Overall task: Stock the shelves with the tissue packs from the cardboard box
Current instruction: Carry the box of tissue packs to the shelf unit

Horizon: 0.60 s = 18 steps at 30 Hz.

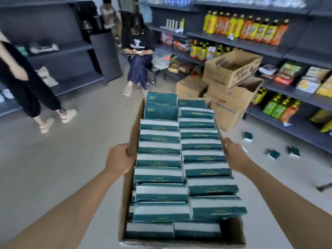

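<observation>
Stocking looks barely begun: both hands, left grip (120,159) and right grip (233,155), clamp the cardboard box (125,186), full of tissue packs (159,160).

Grey floor (75,159): stacked boxes (231,90), 3 loose packs (273,154).

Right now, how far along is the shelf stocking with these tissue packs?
Barely begun. No green packs show on any shelf in view. The left hand and right hand hold the cardboard box by its sides, with the tissue packs filling it in two rows. A few loose packs lie on the floor. All shelving remains.
</observation>
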### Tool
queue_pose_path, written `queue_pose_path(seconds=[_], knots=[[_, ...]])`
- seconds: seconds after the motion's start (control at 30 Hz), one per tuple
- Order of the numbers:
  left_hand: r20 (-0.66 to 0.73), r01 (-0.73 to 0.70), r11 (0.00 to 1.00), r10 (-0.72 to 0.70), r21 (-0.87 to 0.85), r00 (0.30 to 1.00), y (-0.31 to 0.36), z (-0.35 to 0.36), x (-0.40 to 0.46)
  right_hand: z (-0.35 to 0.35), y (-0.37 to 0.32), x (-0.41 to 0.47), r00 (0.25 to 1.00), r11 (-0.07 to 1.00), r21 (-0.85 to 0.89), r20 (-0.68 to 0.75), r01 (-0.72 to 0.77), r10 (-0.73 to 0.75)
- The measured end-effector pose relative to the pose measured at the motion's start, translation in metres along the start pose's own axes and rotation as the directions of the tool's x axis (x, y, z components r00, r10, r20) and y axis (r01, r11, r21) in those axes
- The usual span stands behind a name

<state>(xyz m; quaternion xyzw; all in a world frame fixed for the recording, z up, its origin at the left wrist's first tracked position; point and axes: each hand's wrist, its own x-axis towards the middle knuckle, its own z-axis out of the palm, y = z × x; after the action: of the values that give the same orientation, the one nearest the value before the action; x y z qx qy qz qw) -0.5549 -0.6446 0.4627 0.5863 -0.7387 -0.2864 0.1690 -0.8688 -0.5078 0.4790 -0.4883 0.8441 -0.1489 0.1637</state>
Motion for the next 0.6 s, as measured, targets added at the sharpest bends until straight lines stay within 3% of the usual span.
queue_pose_path(seconds=[0.27,0.6], knots=[[0.165,-0.245,0.970,0.243,-0.008,0.956,0.086,0.056,0.077,-0.033,0.069,0.008,0.965,0.965,0.107,-0.083,-0.241,0.250],[0.305,-0.445,0.895,0.431,-0.027,0.849,0.186,0.125,0.141,-0.058,0.136,0.003,0.834,0.859,0.157,-0.208,-0.488,0.511]])
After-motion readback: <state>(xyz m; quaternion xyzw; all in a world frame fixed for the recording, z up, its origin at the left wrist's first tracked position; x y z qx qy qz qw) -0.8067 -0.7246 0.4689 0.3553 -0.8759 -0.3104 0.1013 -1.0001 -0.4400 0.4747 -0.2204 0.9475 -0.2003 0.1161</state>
